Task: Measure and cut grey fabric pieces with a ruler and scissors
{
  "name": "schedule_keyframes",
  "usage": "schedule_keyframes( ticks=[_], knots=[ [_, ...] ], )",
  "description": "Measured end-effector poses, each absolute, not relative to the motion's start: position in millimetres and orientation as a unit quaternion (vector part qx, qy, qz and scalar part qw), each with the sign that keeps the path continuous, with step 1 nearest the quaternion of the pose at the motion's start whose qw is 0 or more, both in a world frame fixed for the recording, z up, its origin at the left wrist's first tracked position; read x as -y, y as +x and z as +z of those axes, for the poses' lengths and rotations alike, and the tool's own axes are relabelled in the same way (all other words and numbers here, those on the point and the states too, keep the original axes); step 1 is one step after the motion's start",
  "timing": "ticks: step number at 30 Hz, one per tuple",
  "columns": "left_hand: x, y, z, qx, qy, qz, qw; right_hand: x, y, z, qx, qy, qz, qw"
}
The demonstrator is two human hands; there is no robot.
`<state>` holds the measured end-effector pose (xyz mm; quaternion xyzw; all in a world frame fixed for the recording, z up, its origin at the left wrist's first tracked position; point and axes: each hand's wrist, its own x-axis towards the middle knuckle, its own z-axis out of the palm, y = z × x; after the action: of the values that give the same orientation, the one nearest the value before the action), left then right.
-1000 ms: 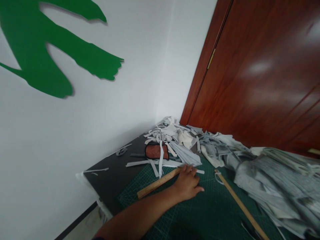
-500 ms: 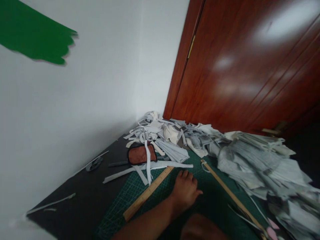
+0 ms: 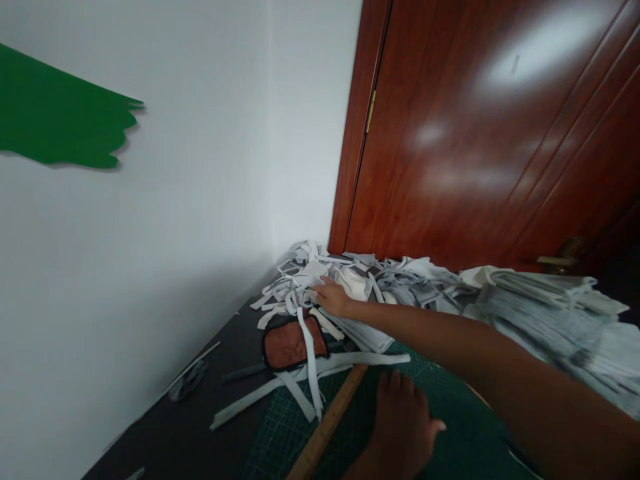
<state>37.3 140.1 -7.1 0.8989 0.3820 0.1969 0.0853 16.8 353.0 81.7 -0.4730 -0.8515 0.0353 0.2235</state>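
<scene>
My left hand lies palm down on the green cutting mat, thumb held out to the side, just right of a wooden ruler. Stretched across the mat, my right arm brings my right hand to the heap of white and grey fabric scraps in the corner. Its fingers are extended at the scraps, and no piece shows lifted in them. Nearer me is a brown pad with black edging, crossed by a pale fabric strip. Other strips lie partly under it.
A white wall bounds the left, with a green painted shape on it. Behind the table stands a reddish wooden door. Folded grey fabric is stacked at the right. A dark cord lies by the wall.
My right hand has moved from the front of the mat out to the scrap heap. My left hand still rests on the mat. The view has shifted slightly.
</scene>
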Motion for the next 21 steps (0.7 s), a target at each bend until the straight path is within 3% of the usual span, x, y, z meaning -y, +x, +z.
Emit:
schedule_keyframes(
  ticks=[7,14,21],
  knots=[
    [-145.6,50.6,-19.3,-0.401,0.891,0.176,0.12,-383.1,7.7,50.0,0.8,-0.567,0.03,0.195],
    [-150.9,50.4,-15.7,-0.377,0.908,0.126,0.133,-364.1,31.9,51.1,0.8,-0.536,0.008,0.27],
    [-146.7,38.2,-8.8,-0.359,0.909,0.18,0.111,-280.9,66.4,63.7,0.805,-0.493,0.003,0.329]
  ],
)
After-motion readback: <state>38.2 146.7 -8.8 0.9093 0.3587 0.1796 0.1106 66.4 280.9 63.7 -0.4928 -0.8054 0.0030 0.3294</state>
